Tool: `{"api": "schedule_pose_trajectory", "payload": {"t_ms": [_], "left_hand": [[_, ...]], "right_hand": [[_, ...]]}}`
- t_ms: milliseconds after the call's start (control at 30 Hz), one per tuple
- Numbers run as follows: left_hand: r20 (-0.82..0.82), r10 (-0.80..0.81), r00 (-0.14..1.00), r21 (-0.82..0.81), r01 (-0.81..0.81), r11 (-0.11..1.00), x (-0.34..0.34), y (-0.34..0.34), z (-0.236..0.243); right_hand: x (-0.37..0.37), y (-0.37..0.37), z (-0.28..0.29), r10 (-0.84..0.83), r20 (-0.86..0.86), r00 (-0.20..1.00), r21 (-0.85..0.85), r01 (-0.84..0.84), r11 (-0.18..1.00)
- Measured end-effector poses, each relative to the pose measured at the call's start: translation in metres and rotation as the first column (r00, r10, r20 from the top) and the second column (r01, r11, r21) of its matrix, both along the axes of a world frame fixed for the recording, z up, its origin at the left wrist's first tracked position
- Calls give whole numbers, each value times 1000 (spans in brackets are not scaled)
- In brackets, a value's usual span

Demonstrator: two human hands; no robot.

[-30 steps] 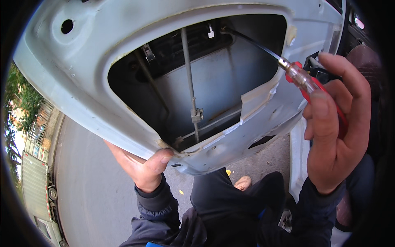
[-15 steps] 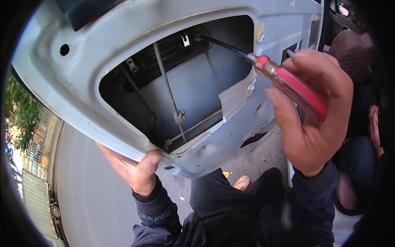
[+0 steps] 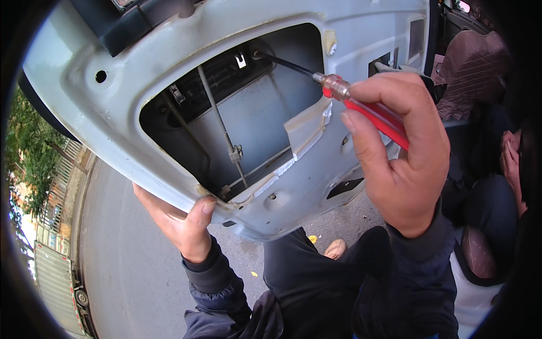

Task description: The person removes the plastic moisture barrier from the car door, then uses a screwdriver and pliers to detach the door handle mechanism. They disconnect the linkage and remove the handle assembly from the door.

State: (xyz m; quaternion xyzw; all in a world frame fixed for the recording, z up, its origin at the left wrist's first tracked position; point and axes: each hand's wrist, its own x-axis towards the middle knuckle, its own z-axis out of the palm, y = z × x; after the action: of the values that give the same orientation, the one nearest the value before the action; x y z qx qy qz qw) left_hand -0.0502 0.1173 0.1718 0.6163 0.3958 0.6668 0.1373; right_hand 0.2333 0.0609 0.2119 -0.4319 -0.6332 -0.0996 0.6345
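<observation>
Right of centre, the right hand (image 3: 407, 175) grips the screwdriver (image 3: 375, 116), whose tip (at upper centre, inside the door (image 3: 314, 169)) could slip if the left hand (image 3: 183, 229), clasping the door's edge at lower left, lets the door swing.

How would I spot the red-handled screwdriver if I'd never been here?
Find the pale metal vehicle door, then the big dark opening in it. Just right of the opening, the bare right hand holds the red-handled screwdriver, its shaft reaching inside. Its red handle sets it apart from the thin grey metal rod inside.
</observation>
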Motion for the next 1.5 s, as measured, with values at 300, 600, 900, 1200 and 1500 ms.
{"api": "schedule_pose_trajectory", "payload": {"t_ms": [300,600,900,1200,1500], "left_hand": [[-32,24,999,22,-23,999,2,-3,-1],[83,-519,851,126,508,852,79,-90,14],[767,-617,175,117,908,403,127,-11,47],[796,-532,290,35,854,519,144,14,60],[788,-549,279,63,850,523,145,44,60]], "right_hand": [[0,0,-9,11,-78,997,-28,-13,1000],[10,8,-5,-23,85,996,188,7,982],[12,-1,9,54,-7,999,-38,-54,998],[13,10,5,87,30,996,-19,-87,996],[9,30,4,20,116,993,148,-37,988]]}}
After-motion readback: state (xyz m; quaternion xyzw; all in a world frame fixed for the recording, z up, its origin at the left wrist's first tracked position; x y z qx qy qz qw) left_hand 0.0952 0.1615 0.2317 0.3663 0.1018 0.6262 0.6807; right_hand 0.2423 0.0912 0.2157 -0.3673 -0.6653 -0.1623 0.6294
